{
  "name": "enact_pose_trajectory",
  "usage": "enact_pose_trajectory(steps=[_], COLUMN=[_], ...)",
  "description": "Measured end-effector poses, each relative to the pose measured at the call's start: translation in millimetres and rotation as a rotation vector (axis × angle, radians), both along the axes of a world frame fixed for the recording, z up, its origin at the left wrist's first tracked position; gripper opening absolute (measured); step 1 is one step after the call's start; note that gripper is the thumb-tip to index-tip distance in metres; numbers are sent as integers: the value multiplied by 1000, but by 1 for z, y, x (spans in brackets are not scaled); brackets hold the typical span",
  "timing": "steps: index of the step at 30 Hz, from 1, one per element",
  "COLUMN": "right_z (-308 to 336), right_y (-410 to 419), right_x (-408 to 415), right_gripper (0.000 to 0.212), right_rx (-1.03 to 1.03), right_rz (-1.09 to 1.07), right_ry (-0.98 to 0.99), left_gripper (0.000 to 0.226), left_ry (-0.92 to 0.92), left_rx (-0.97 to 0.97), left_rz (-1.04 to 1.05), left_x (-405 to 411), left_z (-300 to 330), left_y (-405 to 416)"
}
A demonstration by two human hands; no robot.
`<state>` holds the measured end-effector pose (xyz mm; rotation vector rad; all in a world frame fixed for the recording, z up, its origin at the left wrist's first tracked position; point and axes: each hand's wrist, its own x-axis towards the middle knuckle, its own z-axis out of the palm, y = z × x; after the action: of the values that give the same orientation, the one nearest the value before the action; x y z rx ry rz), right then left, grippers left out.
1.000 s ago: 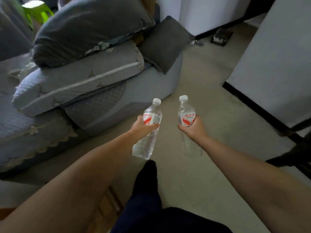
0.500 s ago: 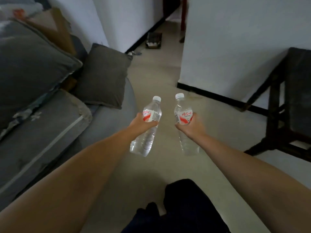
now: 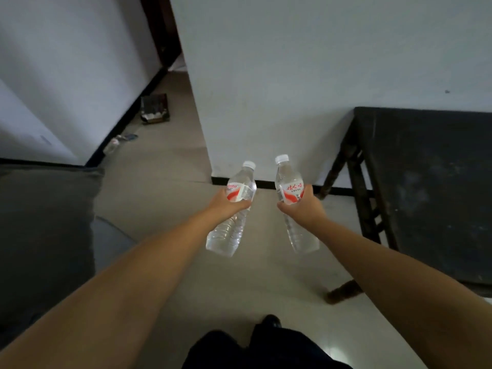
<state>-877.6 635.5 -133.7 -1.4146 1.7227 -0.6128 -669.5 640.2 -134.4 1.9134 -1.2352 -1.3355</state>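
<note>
I carry two clear plastic water bottles with white caps and red-and-white labels, held out in front of me above the floor. My left hand [image 3: 226,205] grips the left bottle [image 3: 230,230] around its middle, the bottle leaning to the right. My right hand [image 3: 306,207] grips the right bottle [image 3: 288,182] just below its label, the bottle leaning slightly left. The two bottles are apart and do not touch.
A dark wooden table [image 3: 426,187] stands against the white wall [image 3: 292,75] on the right. A grey sofa cushion [image 3: 45,230] fills the left. A passage runs between the walls, with a dark box [image 3: 155,109] and a small bottle [image 3: 111,146] on the floor.
The view has swung right: the sofa has slid off to the left and the dark table has come closer on the right. Both hands keep their grip on the bottles.
</note>
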Motion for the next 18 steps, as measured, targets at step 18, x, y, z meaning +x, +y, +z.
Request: enact_pose_trajectory(steps=[18], right_z=[12], right_y=[-266], right_x=[-119], right_gripper=[79], right_rx=[67], right_rz=[-667], right_ry=[-66], left_gripper=[83], left_ry=[-107], left_rx=[-20], left_rz=[-707], left_x=[-158], left_z=[16], left_y=[-399])
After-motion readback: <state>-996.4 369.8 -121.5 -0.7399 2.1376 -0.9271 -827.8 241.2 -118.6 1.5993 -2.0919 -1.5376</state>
